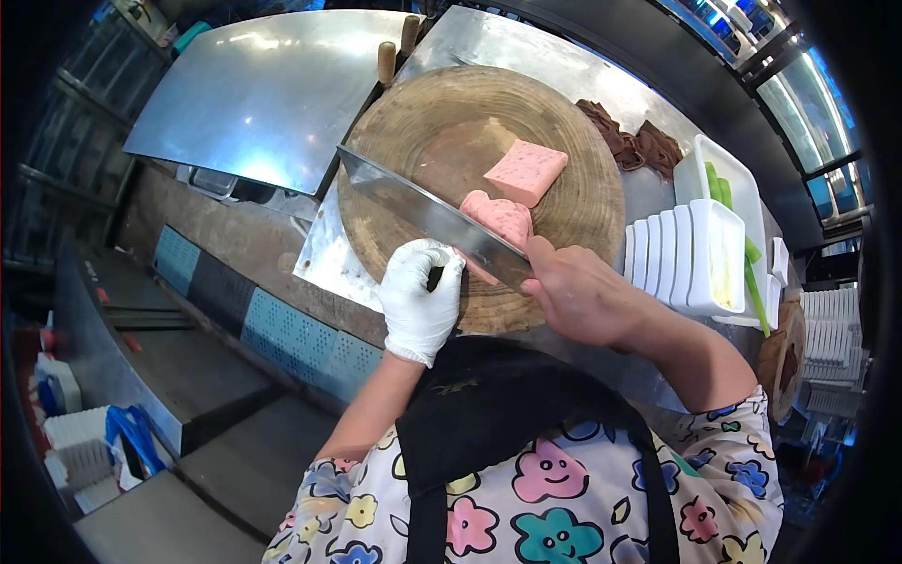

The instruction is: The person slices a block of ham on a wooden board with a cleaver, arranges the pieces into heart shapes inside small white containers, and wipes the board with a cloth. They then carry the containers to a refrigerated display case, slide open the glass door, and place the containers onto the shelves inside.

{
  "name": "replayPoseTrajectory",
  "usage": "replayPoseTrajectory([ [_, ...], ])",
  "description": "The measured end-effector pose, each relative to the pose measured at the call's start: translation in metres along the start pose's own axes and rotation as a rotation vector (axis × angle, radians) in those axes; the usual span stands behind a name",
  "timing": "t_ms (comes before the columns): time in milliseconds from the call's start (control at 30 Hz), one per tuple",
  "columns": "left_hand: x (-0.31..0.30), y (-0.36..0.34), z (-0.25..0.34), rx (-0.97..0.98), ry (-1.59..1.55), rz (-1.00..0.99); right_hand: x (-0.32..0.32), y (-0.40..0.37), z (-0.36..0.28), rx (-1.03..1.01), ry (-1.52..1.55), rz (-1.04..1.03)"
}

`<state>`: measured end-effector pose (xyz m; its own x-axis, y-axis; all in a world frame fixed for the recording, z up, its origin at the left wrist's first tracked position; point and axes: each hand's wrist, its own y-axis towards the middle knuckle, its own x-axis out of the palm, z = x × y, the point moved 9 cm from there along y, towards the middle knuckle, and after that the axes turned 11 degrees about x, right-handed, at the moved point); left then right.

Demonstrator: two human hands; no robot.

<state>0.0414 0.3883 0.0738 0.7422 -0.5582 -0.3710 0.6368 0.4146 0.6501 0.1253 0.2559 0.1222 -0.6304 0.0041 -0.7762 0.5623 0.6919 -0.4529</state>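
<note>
On the round wooden chopping block (404, 122) lie a thick pink block of meat (528, 171) and, nearer me, several pink slices (498, 216). My right hand (583, 291), bare, is wrapped round the handle end of a large cleaver (423, 211), whose broad blade reaches across the block to the upper left. My left hand (420, 296) wears a white glove. Its thumb and forefinger are curled together at the near side of the blade, beside a pink piece partly hidden under the cleaver. What the fingertips pinch is too small to make out.
Right of the block stand white trays (691, 258), some with green stalks (753, 282). A brown cloth (639, 141) lies behind them. A metal sheet (263, 94) is at the upper left, with two wooden handles (386, 64) near its edge.
</note>
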Motion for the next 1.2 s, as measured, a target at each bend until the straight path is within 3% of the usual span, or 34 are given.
replayPoseTrajectory([
  [167,0.0,0.002,0.002,0.013,-0.012,0.011,0.018,0.016,0.001,-0.074,0.005,0.057],
  [233,0.004,0.001,-0.007,-0.085,-0.031,-0.02,0.016,0.018,-0.004,-0.11,0.018,0.105],
  [333,0.007,0.005,-0.008,-0.157,-0.041,-0.021,0.015,0.02,0.007,0.002,0.029,0.035],
  [400,0.012,0.008,-0.005,-0.12,-0.023,-0.023,0.013,0.02,0.012,-0.072,0.087,0.022],
  [500,0.019,0.004,-0.016,-0.234,-0.143,-0.012,-0.007,0.001,0.017,-0.08,0.242,0.134],
  [600,0.03,0.013,-0.009,-0.095,0.161,-0.151,-0.027,-0.016,0.03,-0.031,0.343,0.176],
  [733,0.036,0.019,-0.024,-0.343,-0.129,-0.083,-0.046,-0.036,0.049,-0.087,0.39,0.288],
  [800,0.035,0.044,-0.022,-0.178,-0.054,-0.059,-0.064,-0.049,0.059,-0.012,0.397,0.306],
  [867,0.058,0.071,-0.007,-0.15,-0.06,-0.174,-0.075,-0.055,0.07,0.055,0.394,0.311],
  [933,0.106,0.094,0.02,0.137,0.124,-0.463,-0.09,-0.064,0.089,0.141,0.394,0.462],
  [1000,0.158,0.098,0.022,0.09,0.165,-0.729,-0.099,-0.071,0.093,0.054,0.464,0.553],
  [1033,0.168,0.107,0.021,0.098,0.166,-0.724,-0.102,-0.072,0.096,0.046,0.475,0.574],
  [1100,0.198,0.102,0.004,0.058,0.325,-1.007,-0.107,-0.078,0.096,0.036,0.48,0.593],
  [1133,0.199,0.111,0.007,0.057,0.324,-1.005,-0.105,-0.079,0.098,0.111,0.494,0.544],
  [1200,0.188,0.119,-0.002,-0.175,0.239,-1.112,-0.097,-0.082,0.101,0.186,0.51,0.481],
])
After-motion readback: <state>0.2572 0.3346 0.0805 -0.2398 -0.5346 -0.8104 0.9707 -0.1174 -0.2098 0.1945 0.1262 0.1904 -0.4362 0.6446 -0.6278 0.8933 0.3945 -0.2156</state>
